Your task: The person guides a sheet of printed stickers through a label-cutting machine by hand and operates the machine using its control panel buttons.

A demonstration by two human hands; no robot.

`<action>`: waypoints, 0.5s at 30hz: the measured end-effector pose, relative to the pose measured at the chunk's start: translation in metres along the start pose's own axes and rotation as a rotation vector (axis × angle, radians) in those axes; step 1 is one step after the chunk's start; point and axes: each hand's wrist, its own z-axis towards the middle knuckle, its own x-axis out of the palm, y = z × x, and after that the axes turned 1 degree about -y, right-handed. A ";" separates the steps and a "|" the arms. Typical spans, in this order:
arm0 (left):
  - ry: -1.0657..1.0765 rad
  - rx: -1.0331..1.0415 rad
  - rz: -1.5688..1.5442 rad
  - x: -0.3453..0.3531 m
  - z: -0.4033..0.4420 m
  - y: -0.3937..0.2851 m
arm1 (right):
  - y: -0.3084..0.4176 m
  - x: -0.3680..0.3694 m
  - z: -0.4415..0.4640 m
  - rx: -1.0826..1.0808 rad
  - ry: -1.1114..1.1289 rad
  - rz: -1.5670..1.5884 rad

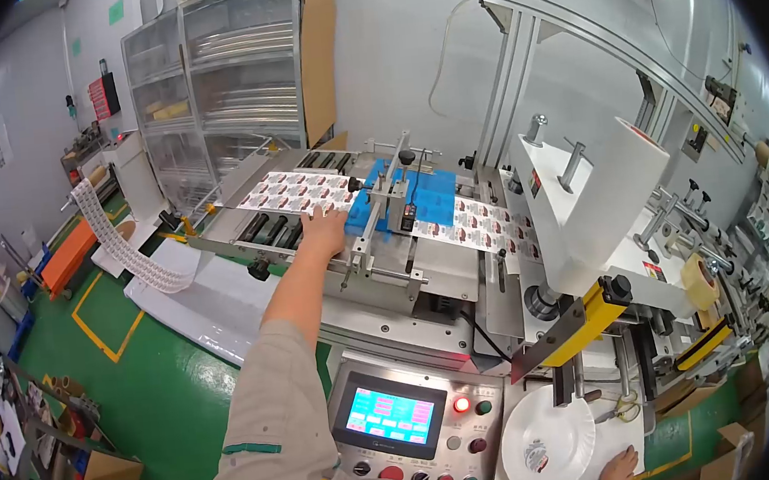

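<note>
My left hand [326, 230] reaches forward and lies on the near edge of a printed label strip [292, 191], its fingers stretched out. The strip runs across the machine's rollers, under a blue sheet [436, 196] and a clamp bar [385, 198], and on to the right as more printed labels [485, 224]. At the bottom right my right hand [618, 472], partly cut off by the frame, rests on a white board with its fingers extended. Beside it stands a white plate [566, 440] with a round printed label [536, 455] in it.
Below my left arm is a control panel with a lit touchscreen [390, 415] and several buttons. Scissors [625, 407] lie near the plate. A large white film roll [617, 199] and a yellow-black bar [587, 322] stand right. A label web [115, 233] hangs at left.
</note>
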 end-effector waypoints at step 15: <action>-0.027 0.013 -0.107 -0.004 -0.006 -0.002 | 0.014 -0.016 -0.004 0.084 0.091 -0.036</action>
